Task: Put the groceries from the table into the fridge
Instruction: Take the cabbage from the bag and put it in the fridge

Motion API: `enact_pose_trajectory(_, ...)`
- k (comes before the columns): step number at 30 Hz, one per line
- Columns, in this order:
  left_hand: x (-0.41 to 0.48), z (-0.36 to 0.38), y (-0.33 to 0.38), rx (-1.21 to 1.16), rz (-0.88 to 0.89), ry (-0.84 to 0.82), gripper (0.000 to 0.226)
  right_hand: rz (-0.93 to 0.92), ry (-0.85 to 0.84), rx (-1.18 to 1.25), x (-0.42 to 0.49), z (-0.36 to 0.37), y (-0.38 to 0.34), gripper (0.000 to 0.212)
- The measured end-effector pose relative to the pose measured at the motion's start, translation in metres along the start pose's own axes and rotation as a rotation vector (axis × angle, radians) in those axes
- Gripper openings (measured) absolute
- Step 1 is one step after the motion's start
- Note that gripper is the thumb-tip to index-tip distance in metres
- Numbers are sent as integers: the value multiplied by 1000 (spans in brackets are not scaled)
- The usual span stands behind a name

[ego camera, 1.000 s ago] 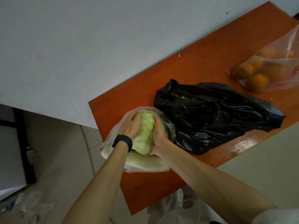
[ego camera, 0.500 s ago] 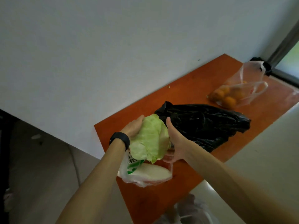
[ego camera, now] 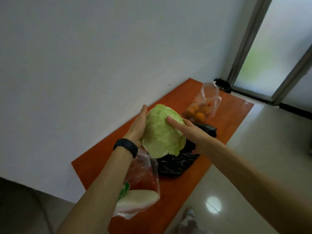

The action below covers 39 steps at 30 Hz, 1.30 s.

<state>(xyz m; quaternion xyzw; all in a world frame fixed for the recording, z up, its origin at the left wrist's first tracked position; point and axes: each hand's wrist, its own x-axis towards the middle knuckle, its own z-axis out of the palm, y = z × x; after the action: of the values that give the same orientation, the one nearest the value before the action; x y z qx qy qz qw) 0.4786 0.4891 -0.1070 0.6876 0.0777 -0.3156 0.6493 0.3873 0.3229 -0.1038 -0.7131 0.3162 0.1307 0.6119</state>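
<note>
A pale green cabbage (ego camera: 162,132) is held in the air above the orange-brown table (ego camera: 228,119), between both my hands. My left hand (ego camera: 137,127), with a black band on its wrist, holds the cabbage's left side. My right hand (ego camera: 190,132) grips the right side, thumb laid across the front. Below the cabbage lies a clear plastic bag (ego camera: 140,198) with a white vegetable in it. A black plastic bag (ego camera: 175,164) lies beside it. Farther back stands a clear bag of oranges (ego camera: 200,110). No fridge is in view.
The table stands against a white wall (ego camera: 101,65). A tall glass door or window (ego camera: 270,48) is at the far right, with a dark object (ego camera: 222,84) at its foot. Pale tiled floor (ego camera: 253,166) runs along the table's right side.
The cabbage has come out of the clear bag and risen higher above the table with both hands. The clear bag with the white vegetable stays on the table. The view has tilted up.
</note>
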Motion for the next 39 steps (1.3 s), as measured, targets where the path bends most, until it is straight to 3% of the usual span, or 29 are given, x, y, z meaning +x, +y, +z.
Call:
enact_pose_trajectory(4,-2,65,22,29,112,-72,66,-96,154,-48,-22,-58,-6,123)
enact_pose_trajectory(7,-4,127,42,20,191,-123,60,-184,359,-160,-39,-107,-10,108)
enact_pose_trajectory(9,-3,173,57,-9,239,-177,64,-252,504,-184,-43,-145,-14,102)
enact_pose_trajectory(15,-8,344,99,-120,212,-324,84,-476,767,-56,-53,-299,-23,111)
enact_pose_trajectory(18,-13,437,121,-133,269,-437,88,-651,831,36,-64,-385,-17,106)
enact_pose_trajectory(22,-26,556,151,-37,404,-529,112,-771,949,223,-84,-497,6,97)
enact_pose_trajectory(28,-67,698,156,81,793,-695,71,-857,1048,501,-127,-635,37,85)
enact_pose_trajectory(33,-83,813,133,47,893,-683,74,-853,1137,565,-146,-715,73,66)
enact_pose_trajectory(39,-77,943,123,59,875,-781,70,-874,1231,588,-149,-819,113,77)
